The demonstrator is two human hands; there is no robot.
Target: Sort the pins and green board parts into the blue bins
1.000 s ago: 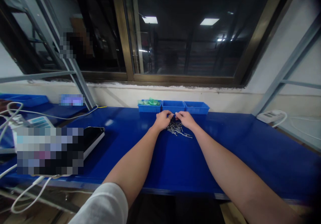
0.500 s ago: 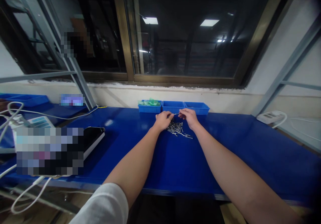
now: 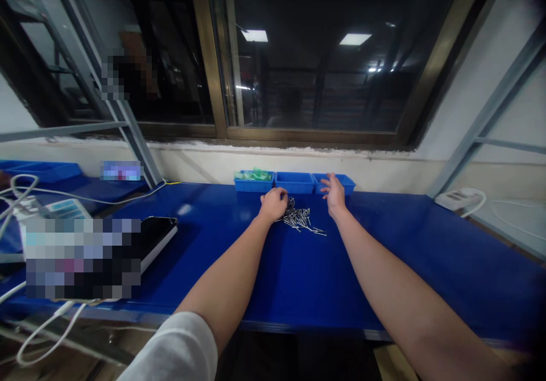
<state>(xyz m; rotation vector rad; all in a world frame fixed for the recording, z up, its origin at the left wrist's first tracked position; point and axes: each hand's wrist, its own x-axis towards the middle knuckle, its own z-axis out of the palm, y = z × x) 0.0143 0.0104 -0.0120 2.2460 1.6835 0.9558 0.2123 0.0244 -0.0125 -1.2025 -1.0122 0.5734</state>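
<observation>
While left hand (image 3: 274,206) curls beside screws (image 3: 298,218), right hand (image 3: 335,195) opens near bin (image 3: 348,184).

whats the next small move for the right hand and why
Probably bring the right hand to the pile of thin metal pieces: it looks spread open at the rightmost blue bin, no piece visible in it, while many lie on the table beside the left hand.

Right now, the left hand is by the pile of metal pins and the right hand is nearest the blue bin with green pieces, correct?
Not quite: the head view shows the right hand nearest the rightmost blue bin; the rest holds.
</observation>
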